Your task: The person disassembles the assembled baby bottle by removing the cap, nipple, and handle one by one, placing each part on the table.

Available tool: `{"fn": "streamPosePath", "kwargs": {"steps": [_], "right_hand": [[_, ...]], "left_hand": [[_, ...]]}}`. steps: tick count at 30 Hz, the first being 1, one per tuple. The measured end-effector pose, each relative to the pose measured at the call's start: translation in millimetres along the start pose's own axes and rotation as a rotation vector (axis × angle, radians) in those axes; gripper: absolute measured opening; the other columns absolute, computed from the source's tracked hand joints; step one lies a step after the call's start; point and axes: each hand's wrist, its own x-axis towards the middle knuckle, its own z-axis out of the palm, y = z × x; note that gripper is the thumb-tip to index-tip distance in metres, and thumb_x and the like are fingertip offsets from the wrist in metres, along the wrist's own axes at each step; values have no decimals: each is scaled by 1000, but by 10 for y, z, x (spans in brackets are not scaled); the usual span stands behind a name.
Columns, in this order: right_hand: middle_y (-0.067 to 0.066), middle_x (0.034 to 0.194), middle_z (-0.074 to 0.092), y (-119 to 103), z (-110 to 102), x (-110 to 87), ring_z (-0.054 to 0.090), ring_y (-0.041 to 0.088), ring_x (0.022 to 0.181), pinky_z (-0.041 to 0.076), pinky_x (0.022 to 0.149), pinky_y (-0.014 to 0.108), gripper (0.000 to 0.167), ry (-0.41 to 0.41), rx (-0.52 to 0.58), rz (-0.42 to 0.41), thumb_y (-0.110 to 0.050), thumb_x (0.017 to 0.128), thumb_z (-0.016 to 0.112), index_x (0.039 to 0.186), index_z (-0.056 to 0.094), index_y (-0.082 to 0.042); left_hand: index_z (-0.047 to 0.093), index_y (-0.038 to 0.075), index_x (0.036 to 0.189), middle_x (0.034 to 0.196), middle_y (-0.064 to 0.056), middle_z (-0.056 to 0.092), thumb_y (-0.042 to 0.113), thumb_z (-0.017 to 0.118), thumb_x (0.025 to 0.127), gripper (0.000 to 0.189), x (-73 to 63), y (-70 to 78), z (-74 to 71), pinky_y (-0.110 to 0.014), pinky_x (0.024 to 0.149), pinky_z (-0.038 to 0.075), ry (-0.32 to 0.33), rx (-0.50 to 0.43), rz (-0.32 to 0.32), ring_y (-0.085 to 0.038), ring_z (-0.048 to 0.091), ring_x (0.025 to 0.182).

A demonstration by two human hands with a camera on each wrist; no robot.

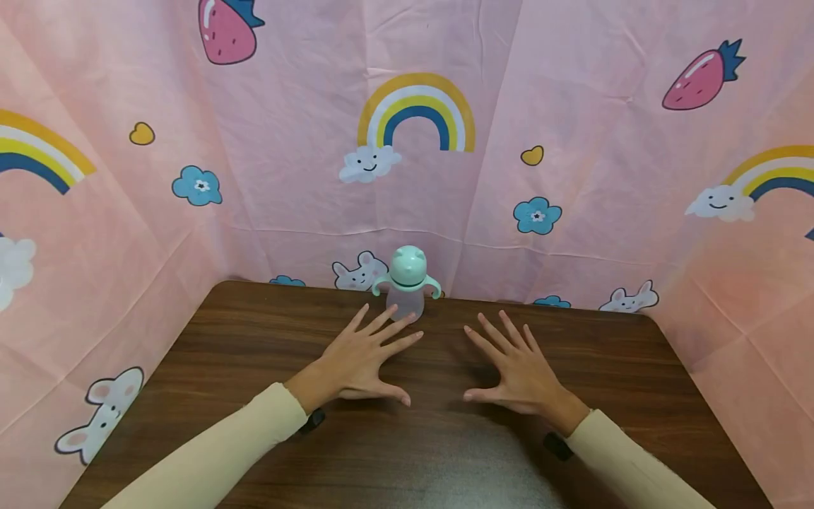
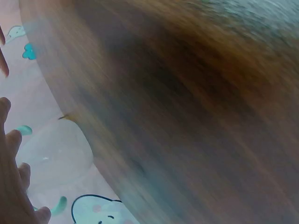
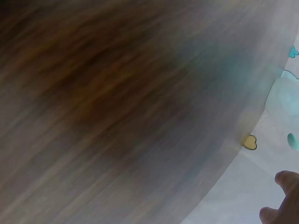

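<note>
A baby's sippy cup (image 1: pixel 408 267) with a mint-green animal-head lid, two curved side handles and a clear body stands upright at the back of the table. My left hand (image 1: pixel 359 357) is spread, palm down, in front of it; its fingertips overlap the cup's base in the head view, and I cannot tell whether they touch. To the right, my right hand (image 1: pixel 524 371) is spread the same way, apart from the cup and holding nothing. The left wrist view catches the cup's clear body (image 2: pixel 60 149) beyond the fingers (image 2: pixel 10 142). Part of the cup shows in the right wrist view.
The dark wood-grain table (image 1: pixel 439 452) is bounded at the back and sides by pink cloth (image 1: pixel 305 191) printed with rainbows, strawberries and rabbits. The cup is close to the table's back edge and the cloth. A dark wrist camera (image 1: pixel 558 447) hangs under the right wrist.
</note>
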Motion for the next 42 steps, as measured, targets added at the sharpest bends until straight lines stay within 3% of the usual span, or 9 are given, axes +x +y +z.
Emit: {"fn": "streamPosePath", "kwargs": {"steps": [16,26,36,42], "right_hand": [[10,181,25,150,-74,-128,14,48,166,18,119,84,109,-4,17,47,-89,89,62,173,38,-24],[9,183,19,256,-68,-218,9,46,167,11,122,82,102,-52,38,109,-78,94,67,175,34,-25],[11,182,22,315,-96,-278,14,50,165,14,121,82,100,-26,18,117,-77,95,67,174,36,-22],[8,183,18,360,-93,-291,8,45,167,12,123,81,101,-46,18,133,-76,96,66,176,31,-26]], "left_hand": [[42,29,172,179,-4,33,102,43,86,113,-245,-223,44,-74,126,20,21,-8,-67,-39,24,165],[42,26,172,180,-5,31,97,52,87,111,-349,-329,19,-75,125,19,24,-47,-103,-39,22,166],[41,26,172,180,-5,31,98,50,87,112,-395,-401,-6,-76,125,19,43,-46,-125,-39,23,166],[38,27,173,180,-6,30,97,50,88,112,-391,-440,-18,-76,125,19,51,-38,-140,-40,25,165]]}}
